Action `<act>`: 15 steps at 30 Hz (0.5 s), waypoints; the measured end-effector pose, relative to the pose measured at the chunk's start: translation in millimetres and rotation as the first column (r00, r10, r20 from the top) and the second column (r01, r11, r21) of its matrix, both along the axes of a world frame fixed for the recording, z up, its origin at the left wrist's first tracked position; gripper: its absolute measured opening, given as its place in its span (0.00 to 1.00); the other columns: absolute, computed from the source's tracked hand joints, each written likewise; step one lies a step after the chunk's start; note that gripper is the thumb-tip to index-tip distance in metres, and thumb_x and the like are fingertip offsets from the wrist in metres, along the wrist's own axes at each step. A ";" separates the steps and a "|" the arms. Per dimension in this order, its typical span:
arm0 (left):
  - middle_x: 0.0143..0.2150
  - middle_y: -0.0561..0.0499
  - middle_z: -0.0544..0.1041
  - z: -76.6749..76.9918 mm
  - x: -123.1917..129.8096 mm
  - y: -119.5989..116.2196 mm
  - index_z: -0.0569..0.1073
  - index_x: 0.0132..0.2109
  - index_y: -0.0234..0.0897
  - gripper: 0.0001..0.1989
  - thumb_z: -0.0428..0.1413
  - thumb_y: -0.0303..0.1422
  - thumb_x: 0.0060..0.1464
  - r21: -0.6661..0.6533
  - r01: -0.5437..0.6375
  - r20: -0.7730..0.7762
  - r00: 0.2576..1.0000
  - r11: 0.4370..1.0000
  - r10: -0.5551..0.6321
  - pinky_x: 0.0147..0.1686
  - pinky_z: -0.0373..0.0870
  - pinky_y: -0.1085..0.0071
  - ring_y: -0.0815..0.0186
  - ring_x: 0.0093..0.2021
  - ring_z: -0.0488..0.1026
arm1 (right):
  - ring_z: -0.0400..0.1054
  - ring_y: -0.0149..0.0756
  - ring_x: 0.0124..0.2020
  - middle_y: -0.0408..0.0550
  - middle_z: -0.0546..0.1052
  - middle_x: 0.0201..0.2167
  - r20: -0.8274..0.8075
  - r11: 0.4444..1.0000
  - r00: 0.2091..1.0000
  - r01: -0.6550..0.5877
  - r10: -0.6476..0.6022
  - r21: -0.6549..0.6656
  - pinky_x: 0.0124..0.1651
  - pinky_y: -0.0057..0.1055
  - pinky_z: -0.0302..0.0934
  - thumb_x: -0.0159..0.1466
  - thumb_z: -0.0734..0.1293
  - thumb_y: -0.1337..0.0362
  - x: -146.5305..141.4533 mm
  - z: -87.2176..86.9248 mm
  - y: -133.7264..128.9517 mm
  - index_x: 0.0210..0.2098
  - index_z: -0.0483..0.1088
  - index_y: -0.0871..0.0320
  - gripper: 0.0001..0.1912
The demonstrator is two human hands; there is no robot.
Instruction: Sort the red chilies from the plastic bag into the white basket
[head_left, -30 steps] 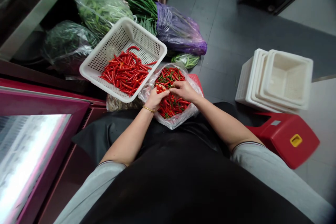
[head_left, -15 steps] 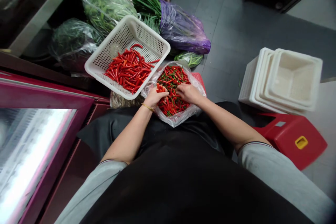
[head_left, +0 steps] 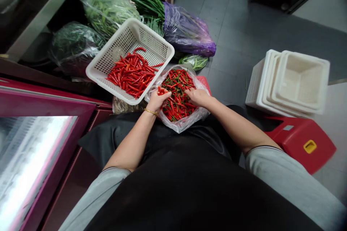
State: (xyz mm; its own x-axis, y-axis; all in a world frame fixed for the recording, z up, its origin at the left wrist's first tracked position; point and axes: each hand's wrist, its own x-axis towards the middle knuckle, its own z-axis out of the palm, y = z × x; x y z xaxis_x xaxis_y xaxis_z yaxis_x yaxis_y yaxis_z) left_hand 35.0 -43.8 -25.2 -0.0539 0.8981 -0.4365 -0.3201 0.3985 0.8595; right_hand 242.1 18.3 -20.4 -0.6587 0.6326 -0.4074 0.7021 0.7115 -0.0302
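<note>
My left hand (head_left: 157, 100), with a gold bangle at its wrist, is closed around several red chilies (head_left: 162, 90) at the left side of a clear plastic bag (head_left: 181, 127). Red chilies with green stems (head_left: 177, 79) fill this bag, which sits open between my knees. Over its right side, my right hand (head_left: 199, 96) has its fingers drawn together on a chili among the heap; the fingertips are partly hidden. A white perforated basket (head_left: 92, 70) stands tilted just beyond my left hand. Inside lie loose red chilies (head_left: 132, 74), with hardly any green showing.
Bagged greens (head_left: 108, 11) and a purple bag (head_left: 187, 32) of long green stalks lie behind the basket. Stacked white baskets (head_left: 300, 79) and a red stool (head_left: 300, 144) stand at right. A glass-topped maroon cabinet (head_left: 86, 112) borders the left side.
My right hand's fingers have shifted slightly and stretch more to the left over the chilies. My left hand keeps its hold beside the bag. The whole view has moved a little.
</note>
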 end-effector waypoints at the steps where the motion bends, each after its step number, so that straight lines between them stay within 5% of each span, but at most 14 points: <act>1: 0.15 0.62 0.59 0.4 0.0 0.6 0.63 0.29 0.37 0.21 0.67 0.38 0.36 0.000 -0.018 0.002 1.000 1.000 0.018 0.11 0.48 0.79 0.78 0.13 0.54 | 0.71 0.44 0.38 0.60 0.74 0.45 -0.003 0.999 0.999 0.034 -0.034 0.019 0.33 0.31 0.58 0.63 0.64 0.59 1.5 4.8 -1.8 0.57 0.64 0.61 0.24; 6: 0.16 0.63 0.59 -0.8 1.6 2.6 0.62 0.29 0.37 0.21 0.68 0.38 0.36 0.005 -0.025 0.045 0.999 1.000 0.025 0.11 0.49 0.79 0.78 0.13 0.53 | 0.73 0.44 0.39 0.60 0.76 0.43 -0.110 0.999 0.993 0.043 -0.042 0.003 0.35 0.32 0.60 0.67 0.60 0.59 -26.4 0.5 -22.2 0.48 0.70 0.63 0.16; 10: 0.15 0.62 0.62 -5.9 0.3 -0.9 0.64 0.29 0.37 0.21 0.68 0.38 0.35 0.042 -0.017 -0.038 0.999 0.999 0.019 0.12 0.53 0.78 0.77 0.13 0.56 | 0.74 0.44 0.38 0.60 0.78 0.39 -0.194 0.989 0.974 0.094 -0.114 -0.111 0.37 0.33 0.62 0.64 0.61 0.65 -47.6 -9.4 -13.9 0.38 0.72 0.64 0.10; 12: 0.17 0.60 0.65 -7.5 0.6 -3.0 0.65 0.28 0.36 0.20 0.69 0.37 0.34 0.054 0.008 -0.090 0.996 0.999 -0.003 0.12 0.53 0.78 0.78 0.13 0.57 | 0.73 0.40 0.34 0.55 0.79 0.33 -0.337 0.954 0.905 0.187 -0.259 -0.233 0.36 0.32 0.62 0.62 0.61 0.67 -45.8 -2.6 -4.8 0.32 0.70 0.62 0.07; 15: 0.20 0.58 0.68 -6.3 4.5 -4.8 0.66 0.29 0.35 0.21 0.70 0.36 0.34 0.040 0.078 -0.058 0.995 0.996 -0.075 0.13 0.53 0.79 0.78 0.14 0.58 | 0.70 0.33 0.25 0.45 0.77 0.24 -0.488 0.824 0.709 0.234 -0.508 -0.516 0.30 0.28 0.62 0.60 0.60 0.70 -39.3 14.3 -1.3 0.33 0.67 0.58 0.04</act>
